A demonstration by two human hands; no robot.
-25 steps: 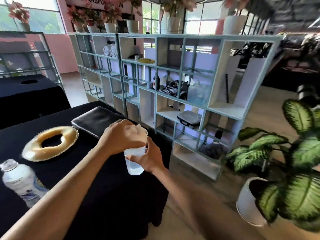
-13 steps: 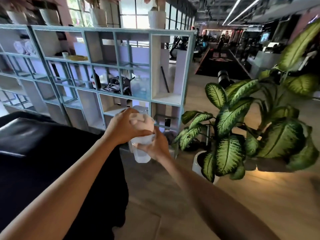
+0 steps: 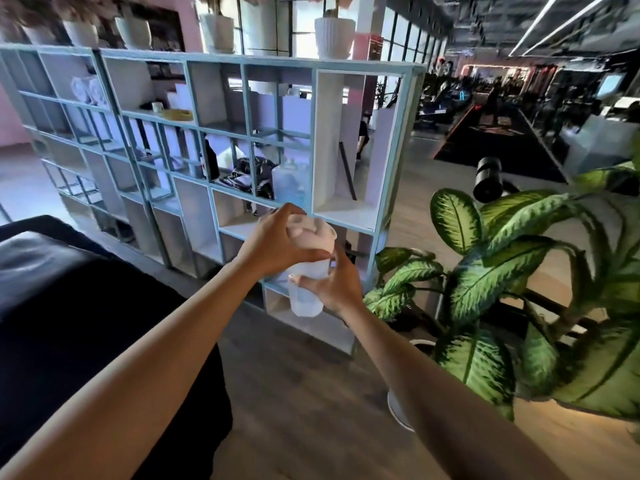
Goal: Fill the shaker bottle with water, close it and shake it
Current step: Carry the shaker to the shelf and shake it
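Lid (image 3: pixel 313 233) half hidden under left hand (image 3: pixel 273 245), seemingly seated on shaker bottle (image 3: pixel 306 296)

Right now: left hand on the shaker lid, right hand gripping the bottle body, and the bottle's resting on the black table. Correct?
Not quite. The shaker bottle is not on the black table; both hands hold it in the air, above the wooden floor, in front of the blue shelf unit. The rest stands: left hand over the lid, right hand around the body. The head view shows it.

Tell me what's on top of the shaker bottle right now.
A white lid sits on the shaker bottle, with the left hand clamped over it. That grip hides the seam, so whether it's fully closed can't be seen.
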